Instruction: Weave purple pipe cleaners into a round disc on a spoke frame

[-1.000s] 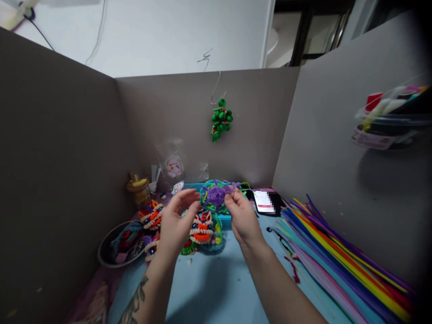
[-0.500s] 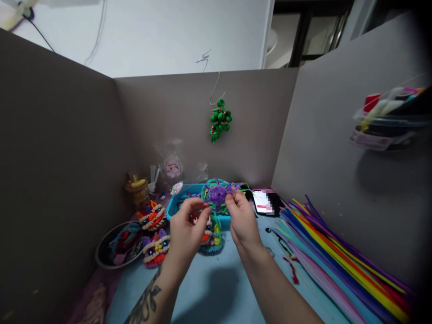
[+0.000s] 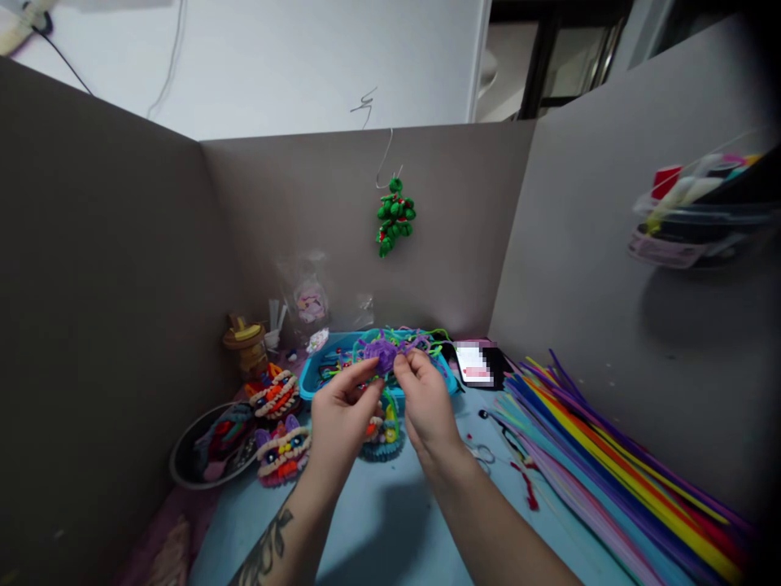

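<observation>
A purple fuzzy piece (image 3: 381, 355) with short strands sticking out is held up between both hands, in front of the blue basket (image 3: 309, 382). My right hand (image 3: 427, 399) pinches its right side between thumb and fingers. My left hand (image 3: 345, 407) has its index fingertip and thumb at the piece's lower left edge; the fingertips are partly hard to make out. Below the hands, a round teal, yellow and orange fuzzy item (image 3: 386, 439) is partly hidden by my left hand.
Two colourful fuzzy faces (image 3: 284, 454) and a metal bowl (image 3: 183, 472) lie left. On the right are a phone (image 3: 473, 364), scissors (image 3: 482, 454) and a bundle of coloured stems (image 3: 616, 456). A green ornament (image 3: 396, 218) hangs at the back panel.
The purple piece has moved left and slightly down with my right hand. My left hand, apart from it before, now meets its lower left edge.
</observation>
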Demonstrator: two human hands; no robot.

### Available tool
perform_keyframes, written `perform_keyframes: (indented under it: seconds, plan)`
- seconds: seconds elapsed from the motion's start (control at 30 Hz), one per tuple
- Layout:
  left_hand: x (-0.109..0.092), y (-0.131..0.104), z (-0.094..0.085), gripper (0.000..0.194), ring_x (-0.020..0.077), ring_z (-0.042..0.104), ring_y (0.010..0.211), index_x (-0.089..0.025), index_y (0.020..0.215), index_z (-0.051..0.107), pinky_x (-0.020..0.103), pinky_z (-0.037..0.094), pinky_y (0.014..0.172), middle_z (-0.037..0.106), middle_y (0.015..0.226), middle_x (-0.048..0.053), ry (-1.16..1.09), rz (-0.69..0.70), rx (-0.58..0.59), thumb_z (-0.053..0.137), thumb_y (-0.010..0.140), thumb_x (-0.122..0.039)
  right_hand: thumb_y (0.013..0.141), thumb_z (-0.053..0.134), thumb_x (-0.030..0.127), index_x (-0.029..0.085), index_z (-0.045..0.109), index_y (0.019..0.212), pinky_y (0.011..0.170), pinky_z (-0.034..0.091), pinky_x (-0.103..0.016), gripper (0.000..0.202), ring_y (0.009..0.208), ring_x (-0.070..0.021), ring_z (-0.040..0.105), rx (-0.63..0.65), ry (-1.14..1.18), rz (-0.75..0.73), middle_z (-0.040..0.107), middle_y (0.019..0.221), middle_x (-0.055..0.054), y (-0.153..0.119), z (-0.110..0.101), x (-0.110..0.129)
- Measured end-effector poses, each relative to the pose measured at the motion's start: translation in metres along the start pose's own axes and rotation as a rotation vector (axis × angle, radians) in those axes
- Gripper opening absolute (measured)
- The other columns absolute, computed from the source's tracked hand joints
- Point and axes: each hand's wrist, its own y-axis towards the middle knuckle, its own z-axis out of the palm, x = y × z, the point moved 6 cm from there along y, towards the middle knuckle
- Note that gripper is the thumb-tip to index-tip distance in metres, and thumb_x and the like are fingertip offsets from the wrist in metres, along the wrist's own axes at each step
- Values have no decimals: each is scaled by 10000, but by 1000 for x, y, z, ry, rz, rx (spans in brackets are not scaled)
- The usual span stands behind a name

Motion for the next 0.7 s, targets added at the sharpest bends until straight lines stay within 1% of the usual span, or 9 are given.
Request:
perform_keyframes:
  seconds: [0.1,0.17,0.27,0.33,0.4,0.47,0.53,0.6,0.7]
  plan:
    - [2,1,0,320,102,585,479,-164,989,692,206,497,434,696,771,33,-31,-29,4,699,688,-273,757,619,438,191,573,672,752,399,-289,264,765,-161,502,-30,39,49,573,726,8,-2,2,-2]
    - [2,2,-1,361,112,610,517,-168,1047,662,208,511,466,693,774,32,-21,-6,2,689,702,-269,747,631,429,189,573,668,729,401,-284,258,730,-151,497,-35,73,71,566,709,16,-3,4,-2]
    - [0,2,-2,481,131,647,592,-190,1164,556,211,524,517,692,790,27,-11,37,-19,688,707,-261,742,634,424,189,562,681,674,397,-270,254,666,-131,465,-44,144,100,537,686,30,-5,6,0]
    - [0,2,-1,468,132,648,590,-202,1132,498,215,522,516,677,770,9,-23,33,-22,688,708,-264,744,630,426,190,550,696,644,392,-260,254,642,-122,450,-41,188,116,523,679,35,-6,8,0]
    - [0,1,0,389,121,632,541,-211,1021,458,218,517,501,648,726,-21,-46,20,-15,686,710,-262,748,627,419,193,537,703,633,390,-255,248,637,-120,452,-25,206,125,517,675,36,-8,10,0]
    - [-1,1,-1,338,111,616,507,-218,933,418,216,512,499,622,686,-44,-66,22,-25,677,719,-256,737,643,392,201,533,737,658,397,-259,221,664,-126,473,-40,197,112,525,697,36,-9,10,0]
    - [-3,1,-4,319,107,615,513,-218,886,401,214,512,515,613,676,-47,-76,42,-68,673,722,-248,718,670,365,213,536,779,704,409,-273,212,708,-137,501,-56,180,98,543,731,35,-10,10,-1]
    - [-5,1,-9,303,111,626,547,-216,866,404,212,511,535,619,688,-36,-64,70,-116,669,724,-243,713,681,355,217,558,789,760,417,-296,200,772,-154,531,-30,163,108,570,770,22,-11,11,-2]
    - [-5,0,-14,256,125,645,615,-214,855,423,217,503,577,631,722,-17,41,145,-147,652,746,-249,715,685,337,207,624,743,899,389,-334,146,989,-191,535,44,124,101,617,924,-24,-13,15,-3]
